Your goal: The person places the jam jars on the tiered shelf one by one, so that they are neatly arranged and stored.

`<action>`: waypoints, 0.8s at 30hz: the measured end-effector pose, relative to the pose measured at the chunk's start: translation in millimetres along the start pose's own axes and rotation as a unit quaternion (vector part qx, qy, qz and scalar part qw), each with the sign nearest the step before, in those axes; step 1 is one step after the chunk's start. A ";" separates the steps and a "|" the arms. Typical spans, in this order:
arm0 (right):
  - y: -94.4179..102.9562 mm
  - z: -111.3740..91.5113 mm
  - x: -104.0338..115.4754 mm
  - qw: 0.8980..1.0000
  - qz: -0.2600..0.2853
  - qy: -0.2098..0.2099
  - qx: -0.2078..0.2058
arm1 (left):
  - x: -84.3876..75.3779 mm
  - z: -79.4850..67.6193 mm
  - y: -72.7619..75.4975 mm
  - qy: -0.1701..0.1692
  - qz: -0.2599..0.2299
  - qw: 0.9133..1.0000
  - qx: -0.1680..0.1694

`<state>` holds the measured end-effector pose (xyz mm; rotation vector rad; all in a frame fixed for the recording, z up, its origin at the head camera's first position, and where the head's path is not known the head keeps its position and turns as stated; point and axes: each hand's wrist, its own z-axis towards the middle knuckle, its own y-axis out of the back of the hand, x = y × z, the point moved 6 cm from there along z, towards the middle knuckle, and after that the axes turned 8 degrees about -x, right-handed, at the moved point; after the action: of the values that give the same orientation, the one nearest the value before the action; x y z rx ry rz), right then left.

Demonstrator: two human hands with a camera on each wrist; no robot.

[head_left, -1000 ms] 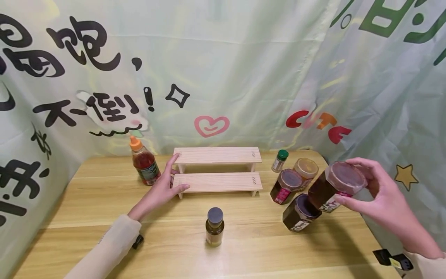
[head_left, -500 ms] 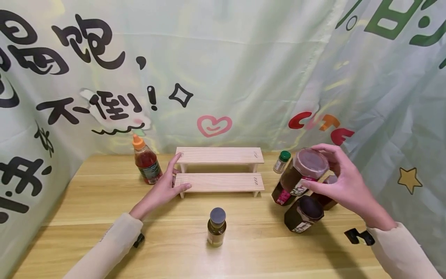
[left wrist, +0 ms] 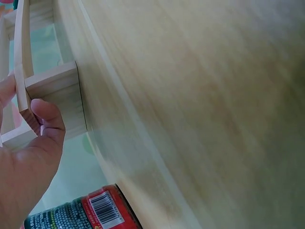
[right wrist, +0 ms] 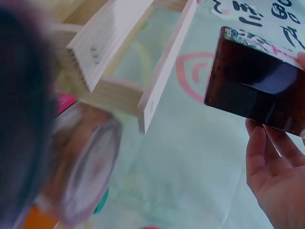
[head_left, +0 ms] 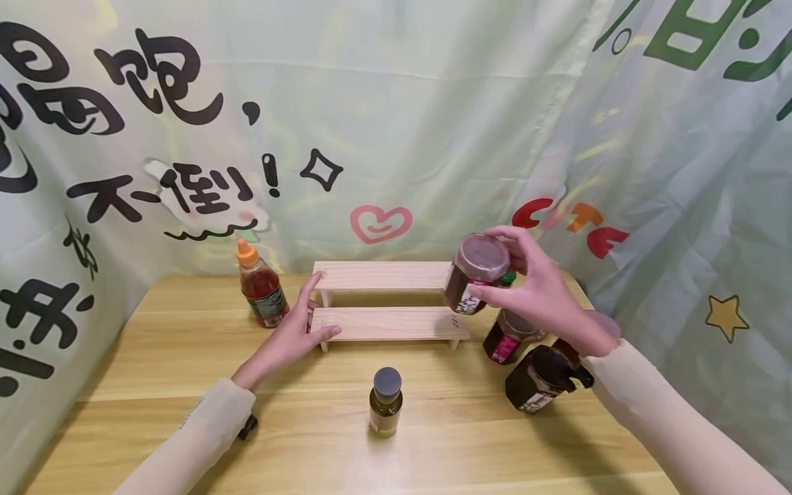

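In the head view my right hand [head_left: 535, 285] holds a dark hexagonal jar [head_left: 460, 285] with a pale lid, in the air in front of the right end of a two-step wooden rack [head_left: 386, 323]. Its thumb lies on the label side, its fingers on the far side. The right wrist view shows the jar's dark side [right wrist: 257, 81] apart from the rack boards. My left hand [head_left: 291, 340] grips the rack's left end. Up close in the left wrist view, thumb and finger pinch the board's end [left wrist: 28, 114]. No bottle or jar stands on either step.
A sauce bottle [head_left: 262, 292] with an orange cap stands left of the rack. A small dark-capped bottle [head_left: 385, 405] stands in front. Several jars crowd the right side, including one with a pink label [head_left: 504, 340] and a dark one [head_left: 532, 385]. A green-capped shaker [head_left: 509, 278] is mostly hidden.
My right hand has carried the dark jar leftward and upward, from over the other jars to the rack's right end. The left hand keeps its hold on the rack.
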<state>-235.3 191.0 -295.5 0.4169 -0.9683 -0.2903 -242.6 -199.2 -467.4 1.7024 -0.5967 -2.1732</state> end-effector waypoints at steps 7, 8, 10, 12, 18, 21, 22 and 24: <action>-30.4 24.4 3.1 0.999 0.028 -0.022 0.020 | 0.7 -0.9 0.6 -0.009 0.002 1.000 -0.002; -34.8 27.7 3.5 0.999 0.032 -0.021 0.024 | 0.6 -0.7 0.5 -0.009 0.001 1.000 -0.002; -43.7 34.1 4.0 0.998 0.044 -0.016 0.030 | 0.5 -0.6 0.3 -0.010 -0.001 1.000 -0.002; -52.7 39.9 3.9 0.998 0.055 -0.014 0.037 | 0.6 -0.5 0.2 -0.009 -0.003 1.000 -0.002; -80.6 54.1 1.8 0.996 0.077 -0.012 0.051 | 0.1 -1.3 0.7 -0.009 0.003 1.000 0.000; -95.2 60.0 2.2 0.994 0.092 -0.013 0.060 | -0.4 -1.4 1.2 -0.007 0.006 1.000 -0.001; -100.2 61.7 2.4 0.993 0.095 -0.012 0.063 | -0.7 -1.4 1.1 -0.006 0.007 1.000 -0.002; -109.3 64.7 2.3 0.993 0.101 -0.009 0.066 | -0.9 -1.3 0.6 -0.004 0.011 1.000 -0.002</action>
<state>-294.3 79.8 -312.6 0.4326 -1.0426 -0.0465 -241.1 -199.4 -466.6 1.6780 -0.6082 -2.1660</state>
